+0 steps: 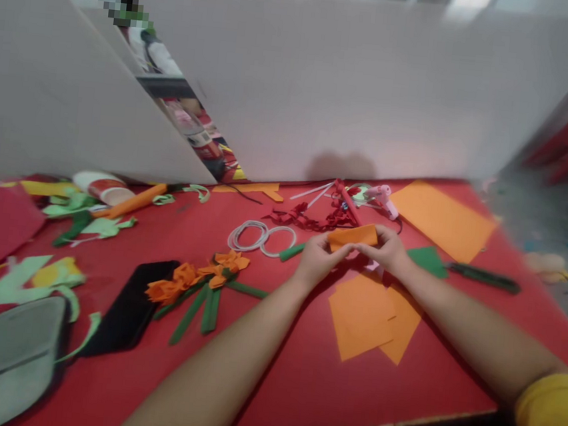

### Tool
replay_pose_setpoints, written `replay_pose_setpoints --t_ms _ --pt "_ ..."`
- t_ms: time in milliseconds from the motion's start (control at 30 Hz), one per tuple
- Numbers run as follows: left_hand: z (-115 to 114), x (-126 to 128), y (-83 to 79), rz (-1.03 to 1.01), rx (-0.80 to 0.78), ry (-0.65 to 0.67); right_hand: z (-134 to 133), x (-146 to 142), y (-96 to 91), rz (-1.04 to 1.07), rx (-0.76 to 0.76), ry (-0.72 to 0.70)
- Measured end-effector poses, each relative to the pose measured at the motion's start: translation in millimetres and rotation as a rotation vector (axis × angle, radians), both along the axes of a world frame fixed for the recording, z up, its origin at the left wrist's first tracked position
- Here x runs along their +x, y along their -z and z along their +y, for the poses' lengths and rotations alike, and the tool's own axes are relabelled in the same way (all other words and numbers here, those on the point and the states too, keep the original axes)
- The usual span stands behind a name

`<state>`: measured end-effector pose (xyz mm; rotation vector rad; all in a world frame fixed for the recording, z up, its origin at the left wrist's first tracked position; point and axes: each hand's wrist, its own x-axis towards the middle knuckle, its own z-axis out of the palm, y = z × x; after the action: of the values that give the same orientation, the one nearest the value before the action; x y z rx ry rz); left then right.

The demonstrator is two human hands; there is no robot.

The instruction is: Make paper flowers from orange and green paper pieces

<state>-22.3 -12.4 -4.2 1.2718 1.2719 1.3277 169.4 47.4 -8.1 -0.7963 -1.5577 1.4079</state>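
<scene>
Between both hands I hold a folded piece of orange paper [355, 236], raised a little above the red table. My left hand [318, 260] grips its left end, and my right hand [387, 250] pinches its right end. Below them lie several loose orange paper sheets [361, 317], overlapping. A green paper piece [427, 261] rests by my right forearm, next to a dark-handled cutter [483, 277]. To the left of my arm are orange paper flowers [197, 275] with green stems [210, 310]. A green paper roll [291, 252] lies beside my left hand.
Behind the hands are a pink glue gun [383, 200], curly red paper strips [308, 217] and white wire coils [247, 236]. A large orange sheet [444, 218] lies at back right. Leftward are a black phone [129, 305], a grey case [18, 361] and green scraps. A white partition [336, 91] borders the back.
</scene>
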Motion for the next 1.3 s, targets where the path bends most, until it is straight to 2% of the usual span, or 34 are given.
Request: replay_pose_setpoints --t_ms 300,633,967,1300 --pt "1.9 -0.5 2.1 -0.023 0.032 -0.019 3.3 0.1 3.7 0.073 -0.083 -0.03" --pt "2.6 -1.9 -1.2 -0.029 0.024 -0.038 4.9 -2.0 4.8 0.099 -0.098 -0.014" --pt "2.4 -4.6 2.6 0.005 0.034 -0.041 -1.2 1.4 -4.3 0.045 -0.074 -0.05" --pt "1.2 -3.3 2.0 0.022 0.03 -0.017 -0.6 0.5 -1.9 -0.009 -0.058 -0.029"
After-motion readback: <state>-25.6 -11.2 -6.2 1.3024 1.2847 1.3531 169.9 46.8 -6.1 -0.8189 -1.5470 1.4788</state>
